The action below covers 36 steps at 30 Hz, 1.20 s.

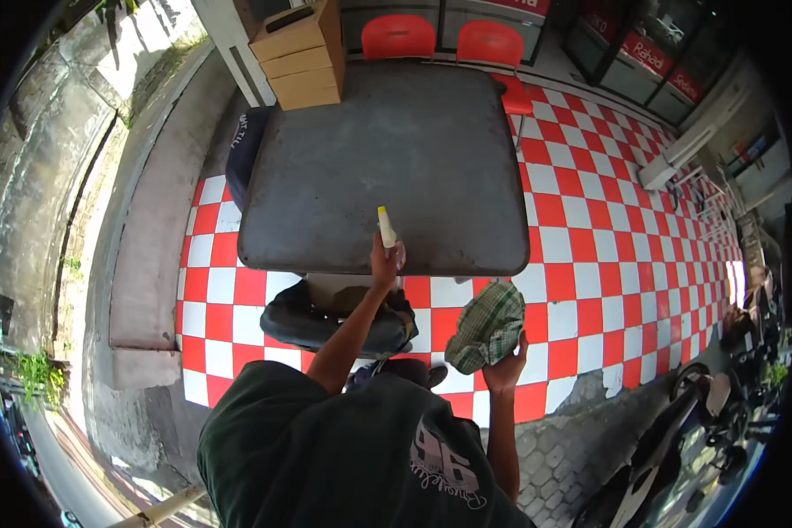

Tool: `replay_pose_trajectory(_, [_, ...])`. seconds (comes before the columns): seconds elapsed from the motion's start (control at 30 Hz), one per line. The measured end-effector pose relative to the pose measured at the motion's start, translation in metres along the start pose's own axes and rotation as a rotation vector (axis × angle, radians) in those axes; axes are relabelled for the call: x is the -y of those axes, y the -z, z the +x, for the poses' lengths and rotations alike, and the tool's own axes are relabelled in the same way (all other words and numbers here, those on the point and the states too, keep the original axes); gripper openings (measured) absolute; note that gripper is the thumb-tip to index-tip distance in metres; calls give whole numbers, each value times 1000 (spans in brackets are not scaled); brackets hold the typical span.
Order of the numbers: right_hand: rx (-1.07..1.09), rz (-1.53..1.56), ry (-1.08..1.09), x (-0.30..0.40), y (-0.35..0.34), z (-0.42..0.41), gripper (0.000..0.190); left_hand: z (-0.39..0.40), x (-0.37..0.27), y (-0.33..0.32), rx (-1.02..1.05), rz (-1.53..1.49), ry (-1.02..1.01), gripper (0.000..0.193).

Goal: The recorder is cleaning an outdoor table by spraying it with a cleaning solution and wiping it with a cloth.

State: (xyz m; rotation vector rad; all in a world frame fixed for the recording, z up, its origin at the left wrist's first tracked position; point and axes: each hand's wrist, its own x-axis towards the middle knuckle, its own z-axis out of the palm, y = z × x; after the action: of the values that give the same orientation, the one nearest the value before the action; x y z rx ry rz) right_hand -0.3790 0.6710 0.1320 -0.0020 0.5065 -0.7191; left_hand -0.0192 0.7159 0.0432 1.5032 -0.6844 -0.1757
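Observation:
My left hand (pixel 385 261) is closed around what looks like a spray bottle (pixel 387 231), pale with a yellow tip, above the front edge of a dark grey table (pixel 396 145). The tip points away from me, over the tabletop. Out to the right, in front of the table, my right hand (pixel 505 371) grips a bunched green plaid cloth (pixel 487 323). That cloth is held in the air over the checkered floor, apart from the table.
Stacked cardboard boxes (pixel 307 72) stand on the table's far left corner, a dark object on top. Red chairs (pixel 398 36) are behind the table. A dark-covered seat (pixel 336 323) sits between me and the table. Motorbikes (pixel 660 455) are parked at right on grey paving.

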Motion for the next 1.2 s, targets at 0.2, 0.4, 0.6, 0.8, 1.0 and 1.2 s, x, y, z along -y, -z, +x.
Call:
replay_pose_trajectory(0.2, [159, -561, 36, 57, 27, 115, 55, -8, 5, -18, -41, -141, 3, 26])
replay_pose_trajectory(0.4, [133, -447, -161, 92, -25, 184, 54, -34, 13, -40, -230, 220, 193, 54])
replay_pose_trajectory(0.6, [20, -247, -392, 171, -73, 236, 54, -65, 35, -113, -722, 479, 236, 84])
replay_pose_trajectory(0.8, [70, -562, -227, 257, -87, 294, 49, -68, 67, -255, -969, 767, 539, 81])
replay_pose_trajectory(1.0, [-40, -405, -289, 354, -73, 347, 53, -37, 38, -353, -429, 794, 494, 74])
replay_pose_trajectory(1.2, [-21, -529, -370, 469, -132, 439, 58, 2, 54, -438, -409, 959, 487, 69])
